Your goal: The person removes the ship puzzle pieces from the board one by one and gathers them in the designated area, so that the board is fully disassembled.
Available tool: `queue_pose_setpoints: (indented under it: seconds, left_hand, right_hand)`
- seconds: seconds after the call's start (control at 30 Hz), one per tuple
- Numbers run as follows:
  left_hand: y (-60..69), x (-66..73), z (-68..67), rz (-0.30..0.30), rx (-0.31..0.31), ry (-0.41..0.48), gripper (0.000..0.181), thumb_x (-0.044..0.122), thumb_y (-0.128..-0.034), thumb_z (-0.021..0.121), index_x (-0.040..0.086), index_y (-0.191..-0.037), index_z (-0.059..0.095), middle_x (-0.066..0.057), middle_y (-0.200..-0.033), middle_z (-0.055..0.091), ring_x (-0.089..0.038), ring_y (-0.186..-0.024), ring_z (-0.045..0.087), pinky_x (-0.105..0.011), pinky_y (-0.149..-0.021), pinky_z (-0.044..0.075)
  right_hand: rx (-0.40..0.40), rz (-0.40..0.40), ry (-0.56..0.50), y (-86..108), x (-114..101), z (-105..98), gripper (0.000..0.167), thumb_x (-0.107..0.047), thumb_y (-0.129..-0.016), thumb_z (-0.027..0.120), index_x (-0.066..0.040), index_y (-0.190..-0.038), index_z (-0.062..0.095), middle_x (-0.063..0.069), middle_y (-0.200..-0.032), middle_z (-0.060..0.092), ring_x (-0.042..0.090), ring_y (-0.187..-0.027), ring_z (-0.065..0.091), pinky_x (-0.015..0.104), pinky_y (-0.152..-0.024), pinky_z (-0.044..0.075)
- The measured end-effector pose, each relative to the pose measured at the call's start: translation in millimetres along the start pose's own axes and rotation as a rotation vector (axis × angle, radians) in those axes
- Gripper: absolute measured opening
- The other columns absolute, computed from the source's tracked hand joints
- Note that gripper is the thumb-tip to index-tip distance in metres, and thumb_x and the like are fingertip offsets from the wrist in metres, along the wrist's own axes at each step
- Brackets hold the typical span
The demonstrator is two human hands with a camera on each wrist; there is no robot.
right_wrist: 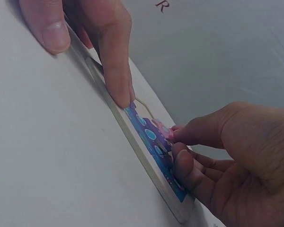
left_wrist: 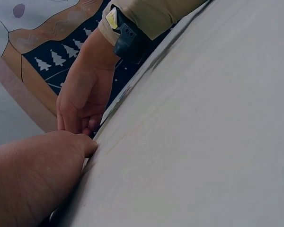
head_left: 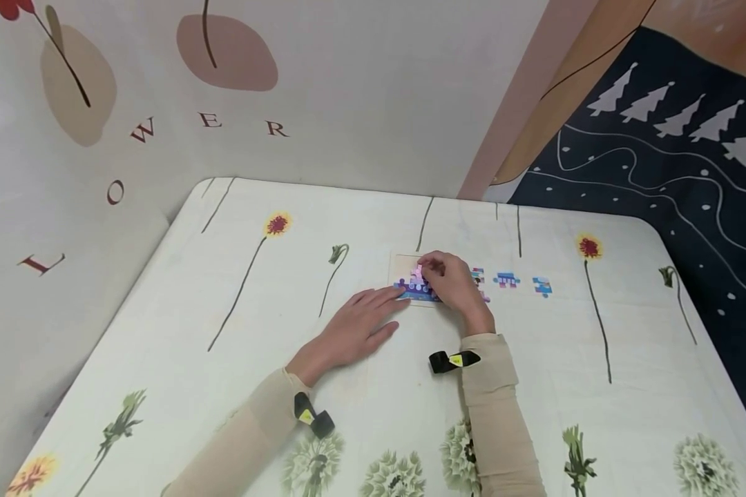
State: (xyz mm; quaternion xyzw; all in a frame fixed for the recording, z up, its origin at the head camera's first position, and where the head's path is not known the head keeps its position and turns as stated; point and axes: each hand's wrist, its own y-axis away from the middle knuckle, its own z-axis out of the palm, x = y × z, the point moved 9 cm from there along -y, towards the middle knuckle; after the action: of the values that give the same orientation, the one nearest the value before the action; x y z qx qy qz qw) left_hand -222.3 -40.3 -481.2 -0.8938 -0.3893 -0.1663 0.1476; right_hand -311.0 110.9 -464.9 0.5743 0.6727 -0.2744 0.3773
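A shallow jigsaw tray (head_left: 404,264) lies on the table, with joined blue and purple puzzle pieces (right_wrist: 150,135) along its near side. My left hand (head_left: 357,328) lies with fingers extended, its fingertips pressing the pieces at the tray's left end. Over the tray, my right hand (head_left: 454,281) pinches a pink puzzle piece (right_wrist: 162,127) between thumb and fingers, against the upper edge of the joined row. The fingers partly hide that piece. In the left wrist view both hands show, but the tray's surface is hidden.
Right of the tray lie loose puzzle pieces, among them a blue one (head_left: 506,279) and another blue one (head_left: 542,287). More pieces (head_left: 478,276) are partly covered by the right hand. A flower-print cloth (head_left: 255,386) covers the table; printed wall hangings rise behind it.
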Motion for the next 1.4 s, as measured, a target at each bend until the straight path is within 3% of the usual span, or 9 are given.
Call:
queue_pose_setpoints:
  seconds: [0.37,0.67,1.0,1.4]
  left_hand:
    - [-2.2,0.2,0.9,-0.003,-0.018,-0.007,0.050,0.034,-0.1116,0.042,0.016,-0.158,0.045,-0.002,-0.168,0.032,-0.019,-0.156,0.025,-0.042,-0.125,0.021]
    - [-3.1,-0.1,0.5,-0.003,-0.017,-0.005,0.050,0.034,-0.1116,0.042,0.016,-0.158,0.045,-0.003,-0.168,0.033,-0.018,-0.156,0.026,-0.041,-0.125,0.021]
    - [-1.7,-0.3,1.2,-0.016,-0.023,0.005,0.050,0.033,-0.1113,0.043,0.016,-0.158,0.045,-0.003,-0.168,0.033,-0.018,-0.156,0.025,-0.042,-0.125,0.020]
    - [-1.2,0.6,-0.6,-0.025,-0.028,-0.012,0.050,0.034,-0.1113,0.043,0.017,-0.158,0.045,-0.003,-0.168,0.033,-0.019,-0.156,0.025,-0.042,-0.125,0.021]
  right_hand:
    - [-0.004,-0.020,0.025,0.7,0.6,-1.4,0.022,-0.014,-0.106,0.058,-0.009,-0.122,0.072,0.012,-0.089,0.068,0.019,-0.065,0.058,0.031,-0.060,0.046]
    - [-0.017,0.003,0.001,0.9,1.9,-3.3,0.021,-0.013,-0.104,0.062,-0.002,-0.121,0.071,0.013,-0.097,0.071,0.017,-0.071,0.061,0.029,-0.065,0.050]
    - [-0.011,0.044,-0.055,0.8,6.6,-2.8,0.018,-0.013,-0.103,0.067,0.000,-0.111,0.075,0.011,-0.087,0.072,0.015,-0.066,0.064,0.024,-0.062,0.052]
    - [0.065,0.031,-0.086,17.2,3.2,-37.0,0.020,-0.017,-0.103,0.067,-0.004,-0.115,0.076,0.013,-0.093,0.073,0.023,-0.075,0.064,0.024,-0.062,0.050]
